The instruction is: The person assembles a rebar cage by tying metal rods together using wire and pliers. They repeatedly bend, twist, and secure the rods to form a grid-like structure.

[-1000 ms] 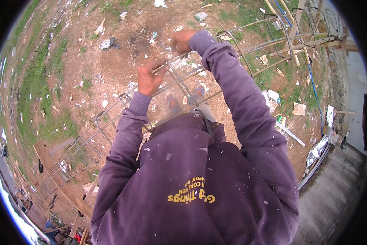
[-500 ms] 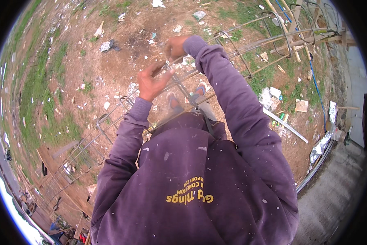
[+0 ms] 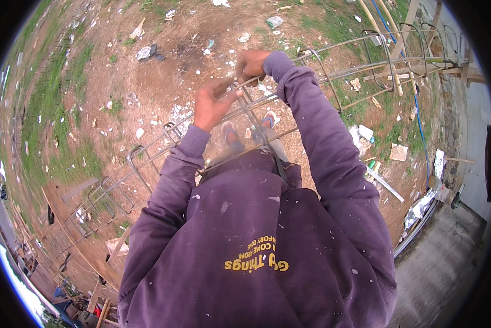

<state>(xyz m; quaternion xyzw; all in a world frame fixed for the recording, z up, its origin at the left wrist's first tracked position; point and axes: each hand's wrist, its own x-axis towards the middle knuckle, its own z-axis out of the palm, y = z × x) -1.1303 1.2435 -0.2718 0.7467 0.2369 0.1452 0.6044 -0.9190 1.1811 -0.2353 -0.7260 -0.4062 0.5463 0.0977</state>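
A long cage of steel reinforcing bars with rectangular stirrups runs across the ground from lower left to upper right, resting on wooden supports. My left hand grips a stirrup on the cage's top, fingers curled around the wire. My right hand is closed on the same stirrup's upper corner, just beyond the left hand. Both purple sleeves reach forward from my torso. My feet in sandals show below the bars.
Bare brown soil with scattered white litter and grass patches lies around. Wooden trestle legs hold the cage at upper right. A concrete slab edge runs along the right. More stirrups sit on the cage at lower left.
My left hand has moved up to the stirrup and closed around it; the right hand stays gripping at the top bar.
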